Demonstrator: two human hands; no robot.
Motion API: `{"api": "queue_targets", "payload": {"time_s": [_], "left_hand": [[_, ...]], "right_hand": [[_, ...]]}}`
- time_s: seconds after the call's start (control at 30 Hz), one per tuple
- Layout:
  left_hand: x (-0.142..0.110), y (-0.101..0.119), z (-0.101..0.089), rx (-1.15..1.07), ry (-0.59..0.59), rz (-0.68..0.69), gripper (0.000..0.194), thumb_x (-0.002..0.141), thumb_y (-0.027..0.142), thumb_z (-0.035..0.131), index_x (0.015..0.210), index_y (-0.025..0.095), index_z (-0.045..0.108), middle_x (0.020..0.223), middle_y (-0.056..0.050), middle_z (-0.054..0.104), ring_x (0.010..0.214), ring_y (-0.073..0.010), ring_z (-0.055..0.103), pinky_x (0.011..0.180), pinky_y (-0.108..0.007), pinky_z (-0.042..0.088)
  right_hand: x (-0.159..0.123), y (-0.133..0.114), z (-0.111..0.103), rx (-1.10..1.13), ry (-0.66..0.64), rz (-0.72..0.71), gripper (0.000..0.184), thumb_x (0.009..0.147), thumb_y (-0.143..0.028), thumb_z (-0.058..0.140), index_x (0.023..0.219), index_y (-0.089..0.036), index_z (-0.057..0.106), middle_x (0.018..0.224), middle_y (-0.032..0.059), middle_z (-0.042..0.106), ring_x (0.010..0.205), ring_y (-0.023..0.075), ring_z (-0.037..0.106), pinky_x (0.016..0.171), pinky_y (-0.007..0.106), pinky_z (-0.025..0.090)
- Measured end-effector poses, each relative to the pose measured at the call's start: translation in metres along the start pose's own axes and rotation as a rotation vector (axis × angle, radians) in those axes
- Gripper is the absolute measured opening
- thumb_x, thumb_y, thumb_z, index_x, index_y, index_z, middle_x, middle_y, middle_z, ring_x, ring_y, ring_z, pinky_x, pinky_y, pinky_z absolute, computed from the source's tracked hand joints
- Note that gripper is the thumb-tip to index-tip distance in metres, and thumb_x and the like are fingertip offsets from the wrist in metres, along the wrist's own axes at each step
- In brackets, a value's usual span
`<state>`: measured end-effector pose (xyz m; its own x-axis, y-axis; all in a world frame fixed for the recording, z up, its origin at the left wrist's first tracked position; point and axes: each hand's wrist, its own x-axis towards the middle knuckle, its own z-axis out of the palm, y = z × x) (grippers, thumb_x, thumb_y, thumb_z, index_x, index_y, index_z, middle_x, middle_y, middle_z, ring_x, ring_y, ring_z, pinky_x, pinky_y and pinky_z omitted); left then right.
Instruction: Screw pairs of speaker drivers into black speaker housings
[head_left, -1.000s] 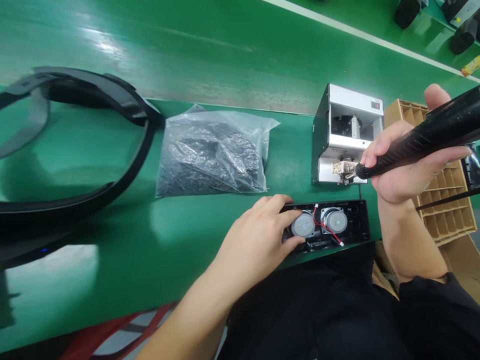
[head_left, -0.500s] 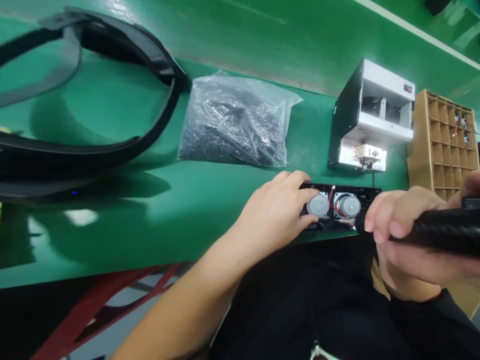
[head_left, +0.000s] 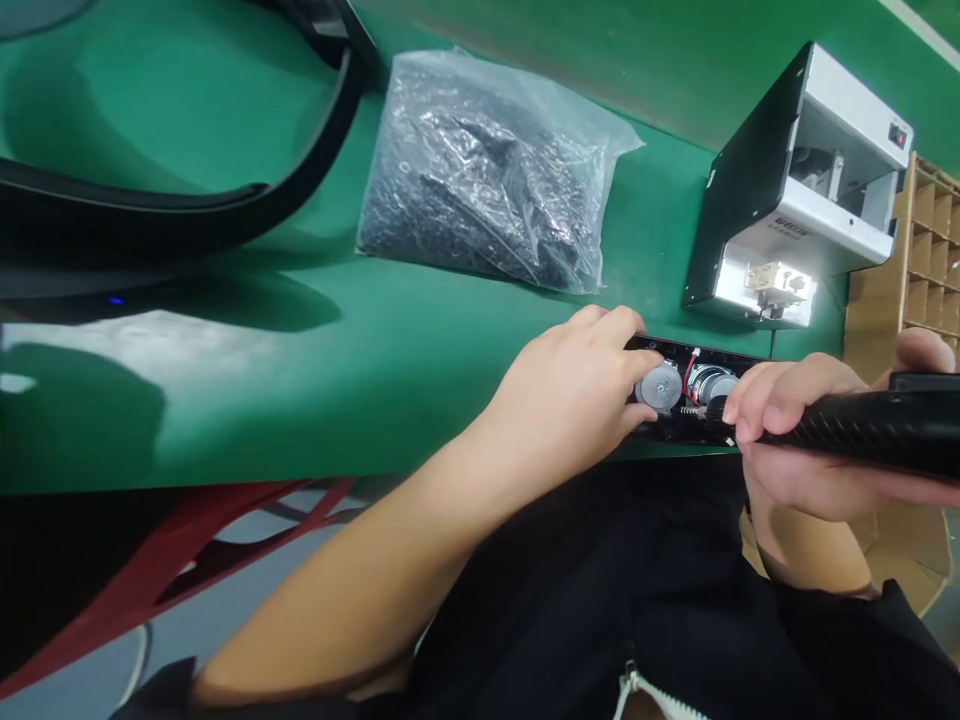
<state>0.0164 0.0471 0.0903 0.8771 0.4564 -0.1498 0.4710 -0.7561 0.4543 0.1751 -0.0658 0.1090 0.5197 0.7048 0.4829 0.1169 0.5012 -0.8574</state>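
Left hand (head_left: 559, 405) holds the black case (head_left: 673, 430) containing two round speakers (head_left: 660, 387).

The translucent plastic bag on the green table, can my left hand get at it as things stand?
Probably yes: nothing visible stands between your left hand and the translucent plastic bag, though that hand rests on the black rectangular housing.

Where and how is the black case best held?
Probably by the left end of the case, coming from the left: it lies flat, long and narrow, so a hand can span that end. The left hand is there; the right hand and driver crowd the right end.
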Motion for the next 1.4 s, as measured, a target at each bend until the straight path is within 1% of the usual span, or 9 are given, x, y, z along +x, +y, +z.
{"api": "queue_targets", "payload": {"time_s": [0.13,0.27,0.43,0.63,0.9,1.03,1.17,1.3,1.4], "left_hand": [[-0.001,0.000,0.000,-0.002,0.004,-0.002,0.038,0.091,0.036,0.089,0.127,0.026,0.082,0.132,-0.011,0.068,0.114,-0.0325,0.066,0.096,-0.045,0.062],[0.000,0.001,0.000,-0.005,0.006,-0.011,0.037,0.090,0.036,0.090,0.125,0.026,0.083,0.131,-0.010,0.068,0.112,-0.0316,0.066,0.094,-0.044,0.062],[0.001,0.002,-0.003,-0.010,-0.028,-0.028,0.035,0.091,0.036,0.089,0.125,0.027,0.083,0.134,-0.009,0.068,0.114,-0.0314,0.066,0.094,-0.044,0.063],[0.001,0.003,-0.003,-0.009,-0.019,-0.026,0.034,0.092,0.038,0.088,0.125,0.028,0.083,0.133,-0.009,0.069,0.114,-0.0312,0.066,0.095,-0.043,0.063],[0.001,0.002,-0.001,-0.022,-0.007,-0.028,0.034,0.092,0.037,0.088,0.125,0.029,0.084,0.134,-0.009,0.069,0.112,-0.0307,0.066,0.092,-0.042,0.062],[-0.001,0.002,0.000,-0.032,0.002,-0.024,0.034,0.092,0.035,0.087,0.125,0.027,0.083,0.134,-0.009,0.069,0.113,-0.0315,0.066,0.092,-0.043,0.062],[-0.003,0.003,0.001,-0.027,0.007,-0.017,0.035,0.093,0.034,0.087,0.127,0.026,0.082,0.135,-0.010,0.068,0.115,-0.0316,0.065,0.094,-0.044,0.061],[-0.003,0.005,-0.001,-0.029,0.001,-0.020,0.036,0.092,0.032,0.088,0.126,0.024,0.083,0.134,-0.010,0.069,0.115,-0.0316,0.065,0.094,-0.043,0.061],[-0.004,0.005,0.001,-0.029,0.014,-0.019,0.035,0.092,0.032,0.088,0.126,0.024,0.083,0.134,-0.010,0.069,0.115,-0.0313,0.065,0.093,-0.042,0.061]], "right_hand": [[0.000,0.003,0.003,-0.008,-0.041,-0.010,0.086,0.098,-0.092,0.028,0.139,-0.029,0.071,0.064,-0.0029,0.065,0.039,0.0150,0.053,0.038,0.031,0.052],[0.001,0.003,0.004,0.000,0.009,-0.012,0.081,0.102,-0.087,0.026,0.136,-0.029,0.072,0.063,-0.0040,0.063,0.039,0.0145,0.052,0.038,0.031,0.051],[0.003,0.001,0.000,-0.033,-0.028,0.014,0.084,0.098,-0.091,0.024,0.137,-0.033,0.071,0.063,-0.0051,0.064,0.037,0.0146,0.051,0.037,0.031,0.051],[0.003,0.002,0.004,-0.003,0.057,-0.011,0.081,0.100,-0.088,0.028,0.132,-0.028,0.073,0.062,-0.0045,0.063,0.035,0.0147,0.050,0.034,0.032,0.049],[0.004,0.001,-0.002,-0.118,-0.070,0.003,0.079,0.096,-0.093,0.032,0.135,-0.037,0.072,0.064,-0.0056,0.064,0.038,0.0156,0.055,0.039,0.032,0.053],[-0.006,0.001,-0.001,-0.082,-0.094,-0.048,0.071,0.103,-0.082,0.034,0.135,-0.032,0.073,0.067,-0.0014,0.068,0.044,0.0183,0.059,0.041,0.036,0.056],[-0.022,0.001,0.001,-0.097,-0.129,-0.059,0.034,0.104,-0.053,0.061,0.135,-0.040,0.068,0.070,-0.0033,0.069,0.050,0.0200,0.062,0.050,0.039,0.058],[-0.020,0.000,-0.009,-0.129,-0.334,-0.061,0.041,0.098,-0.029,0.066,0.139,-0.037,0.066,0.077,-0.0005,0.075,0.058,0.0213,0.070,0.056,0.040,0.061],[-0.011,0.005,-0.011,-0.084,-0.407,-0.177,0.046,0.096,-0.026,0.067,0.142,-0.026,0.067,0.078,0.0009,0.076,0.055,0.0198,0.070,0.051,0.038,0.063]]}}
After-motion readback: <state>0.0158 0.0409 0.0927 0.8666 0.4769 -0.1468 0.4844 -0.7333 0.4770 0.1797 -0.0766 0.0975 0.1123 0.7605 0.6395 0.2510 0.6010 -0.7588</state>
